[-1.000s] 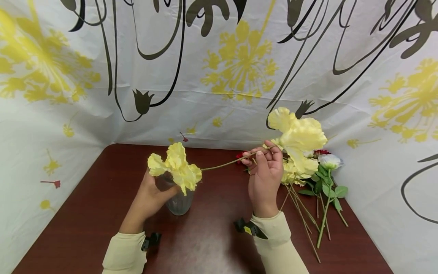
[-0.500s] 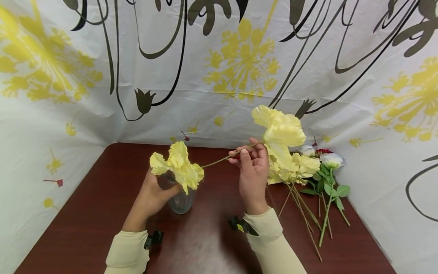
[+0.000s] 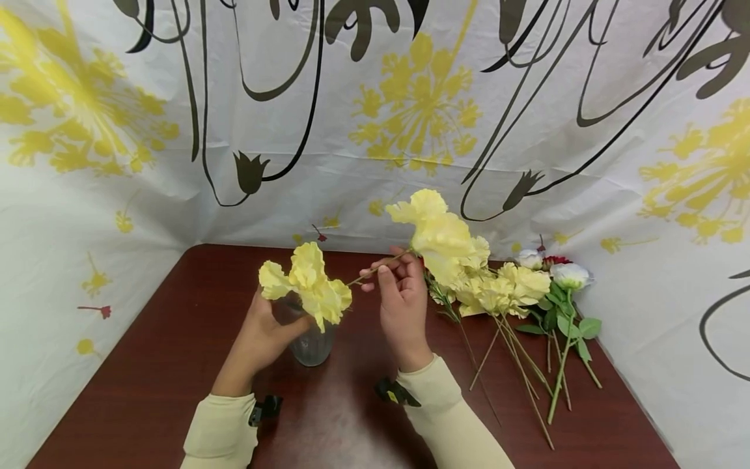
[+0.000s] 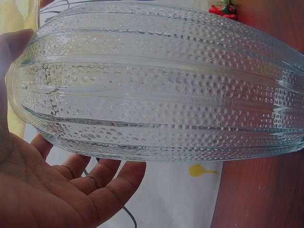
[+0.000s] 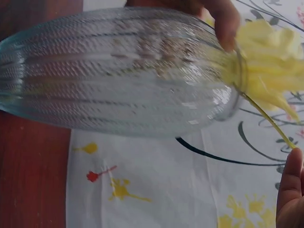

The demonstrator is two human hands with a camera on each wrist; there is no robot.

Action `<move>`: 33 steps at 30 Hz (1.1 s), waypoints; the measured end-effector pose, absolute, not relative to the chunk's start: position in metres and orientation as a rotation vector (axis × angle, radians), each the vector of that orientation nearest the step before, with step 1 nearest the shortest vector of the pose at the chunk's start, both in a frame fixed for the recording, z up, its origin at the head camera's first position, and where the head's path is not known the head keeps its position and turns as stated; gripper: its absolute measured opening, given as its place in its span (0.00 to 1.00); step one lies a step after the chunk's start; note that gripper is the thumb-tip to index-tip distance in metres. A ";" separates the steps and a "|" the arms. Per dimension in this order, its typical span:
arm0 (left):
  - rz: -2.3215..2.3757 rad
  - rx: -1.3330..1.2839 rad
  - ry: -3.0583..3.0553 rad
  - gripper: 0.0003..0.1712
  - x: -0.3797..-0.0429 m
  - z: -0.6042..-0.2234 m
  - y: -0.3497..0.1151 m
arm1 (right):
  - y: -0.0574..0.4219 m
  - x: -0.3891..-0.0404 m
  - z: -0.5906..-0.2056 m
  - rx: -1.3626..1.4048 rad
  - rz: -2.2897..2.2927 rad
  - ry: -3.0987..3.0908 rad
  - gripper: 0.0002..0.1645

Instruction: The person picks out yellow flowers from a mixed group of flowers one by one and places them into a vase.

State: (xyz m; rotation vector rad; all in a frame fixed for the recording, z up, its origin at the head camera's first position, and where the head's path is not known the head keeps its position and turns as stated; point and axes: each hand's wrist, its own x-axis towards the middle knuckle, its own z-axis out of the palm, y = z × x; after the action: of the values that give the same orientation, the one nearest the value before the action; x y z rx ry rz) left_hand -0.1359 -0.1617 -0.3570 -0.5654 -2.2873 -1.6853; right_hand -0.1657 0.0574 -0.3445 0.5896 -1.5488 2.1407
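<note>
My left hand (image 3: pixel 252 342) holds a clear ribbed glass vase (image 3: pixel 312 348) near its mouth, thumb on one side and fingers on the other; the left wrist view shows the dimpled glass vase (image 4: pixel 161 85) close up. A ruffled yellow flower (image 3: pixel 310 280) sits at the mouth and covers the rim from above. With thumb and fingers my right hand (image 3: pixel 404 306) pinches the stem of a second yellow artificial flower (image 3: pixel 439 238), its bloom to the right. In the right wrist view that stem (image 5: pixel 268 118) slants to the vase's rim; whether its tip is inside cannot be told.
Several yellow flowers (image 3: pixel 504 286) lie in a pile at right, thin stems toward the front. White roses (image 3: pixel 571 276) with green leaves and a dark red bloom lie beside them. A patterned white cloth (image 3: pixel 328 143) hangs behind the dark red-brown table (image 3: pixel 146 365).
My right hand has moved left toward the vase, bringing the yellow flower with it, and the stem gap has shortened. The left hand and vase have stayed nearly in place.
</note>
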 end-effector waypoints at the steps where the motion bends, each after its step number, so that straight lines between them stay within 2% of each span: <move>1: -1.685 -0.573 -2.285 0.42 -0.136 -0.357 -0.162 | 0.055 -0.166 -0.346 0.592 2.140 -1.563 0.17; 8: -1.675 -0.557 -2.280 0.40 -0.137 -0.357 -0.161 | 0.038 -0.170 -0.354 0.634 2.057 -1.748 0.15; 17: -1.688 -0.529 -2.284 0.42 -0.137 -0.359 -0.160 | 0.027 -0.166 -0.370 0.456 1.920 -2.037 0.16; 25: -1.671 -0.537 -2.294 0.40 -0.138 -0.358 -0.160 | 0.023 -0.171 -0.374 0.516 1.966 -1.927 0.11; 28: -1.669 -0.553 -2.282 0.41 -0.141 -0.363 -0.161 | 0.024 -0.172 -0.375 0.487 1.959 -1.952 0.08; 33: -1.685 -0.572 -2.264 0.44 -0.152 -0.382 -0.166 | 0.035 -0.165 -0.370 0.438 2.027 -2.010 0.10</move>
State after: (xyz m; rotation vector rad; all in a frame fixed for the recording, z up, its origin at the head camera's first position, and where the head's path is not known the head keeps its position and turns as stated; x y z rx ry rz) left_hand -0.1515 -0.1658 -0.3815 -0.5718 -2.2638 -1.6853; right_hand -0.1651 0.0350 -0.3701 0.4376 -2.0097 2.0269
